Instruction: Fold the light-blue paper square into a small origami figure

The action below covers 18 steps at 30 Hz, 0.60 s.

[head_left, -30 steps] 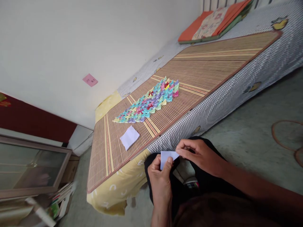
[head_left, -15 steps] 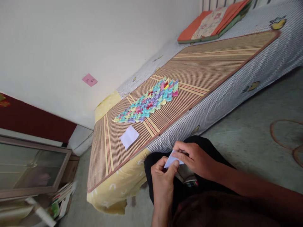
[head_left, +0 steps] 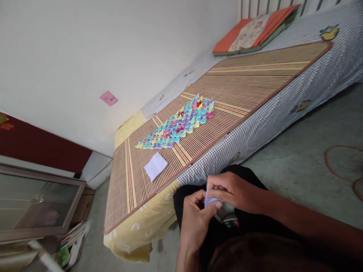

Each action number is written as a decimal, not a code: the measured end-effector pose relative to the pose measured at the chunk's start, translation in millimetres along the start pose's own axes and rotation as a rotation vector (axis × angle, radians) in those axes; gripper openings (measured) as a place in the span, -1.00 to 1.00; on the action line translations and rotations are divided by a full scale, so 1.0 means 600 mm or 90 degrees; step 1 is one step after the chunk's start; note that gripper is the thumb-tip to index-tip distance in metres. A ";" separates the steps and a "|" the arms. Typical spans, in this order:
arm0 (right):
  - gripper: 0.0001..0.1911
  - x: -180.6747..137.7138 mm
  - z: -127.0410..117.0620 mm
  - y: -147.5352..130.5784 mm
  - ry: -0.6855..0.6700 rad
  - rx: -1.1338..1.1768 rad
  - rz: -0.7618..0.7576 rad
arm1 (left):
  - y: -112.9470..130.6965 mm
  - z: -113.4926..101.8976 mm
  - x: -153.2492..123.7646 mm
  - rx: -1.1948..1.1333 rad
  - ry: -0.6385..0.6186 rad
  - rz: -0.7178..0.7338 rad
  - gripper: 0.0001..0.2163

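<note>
My left hand and my right hand meet over my lap, both pinched on a small pale blue paper, which is mostly hidden by the fingers. On the striped bamboo mat ahead lies a patch of several folded coloured paper pieces set close together. A loose white paper square lies on the mat, nearer to me than that patch.
The mat covers a bed with a checked sheet and a yellow sheet at its near end. Orange folded bedding lies at the far end. A pink note sticks to the wall. A glass cabinet and magazines stand at left. A hose curls on the floor.
The blue paper has gone from a spread rectangle to a small folded piece. Both hands have closed in together and dropped slightly toward my lap.
</note>
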State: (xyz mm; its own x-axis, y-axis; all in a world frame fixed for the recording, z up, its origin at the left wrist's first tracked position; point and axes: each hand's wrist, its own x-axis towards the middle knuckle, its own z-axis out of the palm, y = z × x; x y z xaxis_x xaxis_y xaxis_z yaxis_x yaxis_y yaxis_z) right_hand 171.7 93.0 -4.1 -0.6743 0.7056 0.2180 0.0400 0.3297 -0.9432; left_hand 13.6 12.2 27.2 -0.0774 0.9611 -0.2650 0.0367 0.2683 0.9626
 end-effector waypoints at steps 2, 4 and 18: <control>-0.74 0.002 0.003 -0.004 -0.011 0.021 0.010 | -0.010 0.009 0.001 -0.012 -0.021 -0.001 -0.78; -0.76 0.002 0.002 -0.005 0.012 0.048 0.028 | -0.026 0.011 0.003 -0.022 0.013 0.014 -0.78; -0.61 -0.010 -0.022 0.006 0.126 0.101 0.032 | -0.033 0.011 0.003 -0.168 0.073 0.029 -0.75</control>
State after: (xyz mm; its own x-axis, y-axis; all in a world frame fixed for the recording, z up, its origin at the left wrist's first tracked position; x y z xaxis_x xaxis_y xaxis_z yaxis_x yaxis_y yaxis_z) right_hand 185.6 98.0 -5.5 -0.5158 0.8330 0.2001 -0.0572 0.1995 -0.9782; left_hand 19.2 9.2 7.2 -0.1950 0.9541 -0.2274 -0.2173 0.1841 0.9586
